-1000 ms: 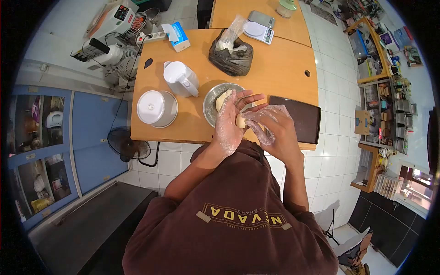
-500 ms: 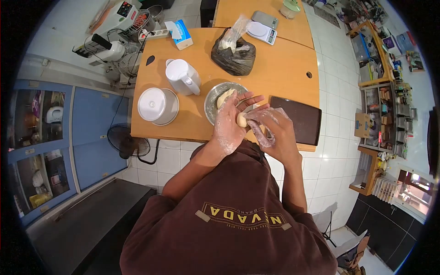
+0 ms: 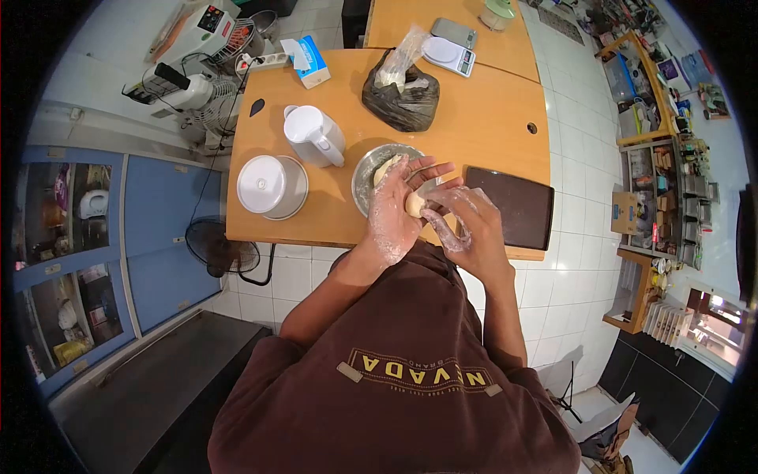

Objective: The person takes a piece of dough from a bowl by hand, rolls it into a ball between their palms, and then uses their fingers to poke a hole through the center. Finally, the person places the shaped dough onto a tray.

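A small pale ball of dough point(image 3: 414, 205) lies against the palm of my left hand point(image 3: 397, 207), which is floury, palm up, with its fingers spread. From the right, my right hand point(image 3: 469, 223) pinches the ball's side between thumb and fingertips; flour coats its skin too. Behind my left hand stands a metal bowl point(image 3: 363, 183) dusted with flour, holding a larger piece of dough point(image 3: 384, 170), partly hidden by that hand. To the right of my hands a dark rectangular tray point(image 3: 517, 207) rests on the table.
On the wooden table point(image 3: 489, 130) are a white lidded container point(image 3: 262, 185), a white pitcher point(image 3: 309, 134), a black plastic bag point(image 3: 403, 107), a tissue box point(image 3: 310, 63) and a white scale point(image 3: 450, 55). A black fan point(image 3: 217, 245) stands left of the table.
My right hand has shifted slightly left and its fingers have turned around the ball. The ball has moved slightly up and left in my left palm.
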Demonstrator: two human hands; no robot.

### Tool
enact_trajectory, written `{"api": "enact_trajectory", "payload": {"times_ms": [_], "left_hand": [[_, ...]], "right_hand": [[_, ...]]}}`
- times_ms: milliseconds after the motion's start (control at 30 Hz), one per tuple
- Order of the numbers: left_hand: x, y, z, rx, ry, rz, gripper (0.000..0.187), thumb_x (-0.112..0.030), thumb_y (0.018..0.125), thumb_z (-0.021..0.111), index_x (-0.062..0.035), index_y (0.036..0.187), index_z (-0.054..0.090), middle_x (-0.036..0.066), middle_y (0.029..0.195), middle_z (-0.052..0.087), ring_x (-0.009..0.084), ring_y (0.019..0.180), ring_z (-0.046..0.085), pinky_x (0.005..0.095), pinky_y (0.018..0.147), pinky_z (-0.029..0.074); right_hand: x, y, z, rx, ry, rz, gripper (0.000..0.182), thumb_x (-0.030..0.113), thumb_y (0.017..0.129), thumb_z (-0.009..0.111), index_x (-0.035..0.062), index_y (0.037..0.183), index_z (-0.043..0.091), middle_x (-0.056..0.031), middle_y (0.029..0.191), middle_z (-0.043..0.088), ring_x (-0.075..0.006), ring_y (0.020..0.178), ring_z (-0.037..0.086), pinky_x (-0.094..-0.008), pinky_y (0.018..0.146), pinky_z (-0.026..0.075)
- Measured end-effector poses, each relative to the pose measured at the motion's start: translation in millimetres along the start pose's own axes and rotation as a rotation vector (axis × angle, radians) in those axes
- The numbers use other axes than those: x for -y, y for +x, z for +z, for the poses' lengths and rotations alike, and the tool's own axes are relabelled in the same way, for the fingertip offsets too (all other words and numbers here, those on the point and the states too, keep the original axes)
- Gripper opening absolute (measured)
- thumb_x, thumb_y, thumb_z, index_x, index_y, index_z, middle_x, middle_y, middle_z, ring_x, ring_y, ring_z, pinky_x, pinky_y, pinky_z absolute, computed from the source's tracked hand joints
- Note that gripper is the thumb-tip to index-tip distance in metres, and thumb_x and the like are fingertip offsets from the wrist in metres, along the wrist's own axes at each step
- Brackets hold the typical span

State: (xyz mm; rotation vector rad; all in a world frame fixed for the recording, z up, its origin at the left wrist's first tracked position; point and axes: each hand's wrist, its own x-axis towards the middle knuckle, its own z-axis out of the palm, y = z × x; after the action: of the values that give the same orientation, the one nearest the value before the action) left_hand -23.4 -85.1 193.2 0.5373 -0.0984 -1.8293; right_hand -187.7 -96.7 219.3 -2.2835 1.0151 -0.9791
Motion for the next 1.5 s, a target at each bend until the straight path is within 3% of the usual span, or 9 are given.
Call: {"api": "enact_trajectory", "payload": {"times_ms": [300,400,500,667,767,867,1200,1400,1500], "left_hand": [[-4.2,-0.7,4.4,-0.074,0.059,-0.013,0.053,-0.043,0.113,0.036,-0.0003,0.141,0.050,0.021,0.144,0.059,0.0395,0.138,0.056,0.0495,0.111,0.049],[-4.3,0.4,1.9,-0.050,0.072,-0.015,0.049,-0.047,0.113,0.039,-0.0063,0.136,0.051,0.017,0.140,0.061,0.0350,0.133,0.060,0.0443,0.105,0.050],[-3.5,1.2,0.8,-0.047,0.053,-0.005,0.053,-0.044,0.114,0.035,-0.0010,0.141,0.050,0.020,0.144,0.058,0.0388,0.138,0.056,0.0489,0.110,0.050],[0.3,0.1,2.9,-0.033,0.065,0.084,0.054,-0.046,0.113,0.035,-0.0026,0.140,0.051,0.020,0.141,0.059,0.0383,0.135,0.058,0.0501,0.110,0.050],[2.6,-1.4,8.5,-0.043,0.128,0.162,0.055,-0.048,0.113,0.035,-0.0022,0.139,0.050,0.021,0.140,0.059,0.0382,0.134,0.058,0.0507,0.110,0.050],[4.8,-1.0,11.7,-0.039,0.189,0.246,0.056,-0.048,0.113,0.034,-0.0009,0.138,0.050,0.022,0.138,0.060,0.0377,0.133,0.058,0.0506,0.111,0.049],[11.3,-0.6,7.3,-0.035,0.259,0.363,0.056,-0.047,0.113,0.033,0.0014,0.137,0.049,0.023,0.135,0.061,0.0361,0.131,0.059,0.0506,0.114,0.048],[14.0,-1.9,8.0,-0.009,0.181,0.407,0.055,-0.047,0.113,0.032,-0.0012,0.138,0.049,0.020,0.132,0.062,0.0342,0.131,0.059,0.0494,0.115,0.046],[16.4,-2.2,4.7,0.053,0.290,0.518,0.053,-0.047,0.113,0.031,-0.0035,0.138,0.049,0.019,0.133,0.062,0.0339,0.131,0.059,0.0496,0.117,0.043]], "right_hand": [[-3.5,3.6,4.4,0.007,-0.004,-0.023,0.028,-0.001,0.077,0.081,0.0058,0.104,0.075,-0.0115,0.100,0.075,-0.0326,0.091,0.071,-0.0410,0.078,0.053],[-4.7,3.8,7.0,-0.002,-0.006,-0.024,0.028,-0.002,0.077,0.080,0.0048,0.104,0.074,-0.0123,0.101,0.075,-0.0331,0.092,0.071,-0.0413,0.078,0.053],[-5.2,3.7,7.8,-0.013,0.009,-0.017,0.028,-0.001,0.078,0.081,0.0038,0.105,0.073,-0.0126,0.101,0.075,-0.0326,0.092,0.071,-0.0409,0.078,0.053],[10.1,4.8,3.2,-0.028,0.090,0.119,0.031,0.001,0.079,0.083,0.0033,0.108,0.073,-0.0128,0.102,0.075,-0.0308,0.090,0.071,-0.0382,0.076,0.055],[9.6,5.8,5.5,-0.072,0.085,0.041,0.034,0.002,0.078,0.084,0.0038,0.110,0.072,-0.0129,0.101,0.075,-0.0303,0.088,0.070,-0.0376,0.075,0.055],[7.9,-0.9,13.8,-0.103,0.096,0.103,0.039,0.009,0.078,0.086,0.0082,0.115,0.074,-0.0148,0.105,0.073,-0.0360,0.093,0.070,-0.0442,0.081,0.056],[7.8,-5.7,20.2,-0.148,0.093,0.113,0.034,0.003,0.076,0.083,0.0058,0.109,0.076,-0.0143,0.107,0.075,-0.0380,0.097,0.070,-0.0457,0.083,0.055],[17.7,-2.3,18.1,-0.161,0.175,0.189,0.032,0.004,0.078,0.083,0.0056,0.109,0.076,-0.0139,0.103,0.075,-0.0375,0.094,0.070,-0.0442,0.082,0.056],[21.6,-2.2,18.5,-0.183,0.161,0.182,0.028,0.004,0.079,0.083,0.0046,0.106,0.076,-0.0144,0.103,0.075,-0.0367,0.093,0.071,-0.0433,0.082,0.056]]}}
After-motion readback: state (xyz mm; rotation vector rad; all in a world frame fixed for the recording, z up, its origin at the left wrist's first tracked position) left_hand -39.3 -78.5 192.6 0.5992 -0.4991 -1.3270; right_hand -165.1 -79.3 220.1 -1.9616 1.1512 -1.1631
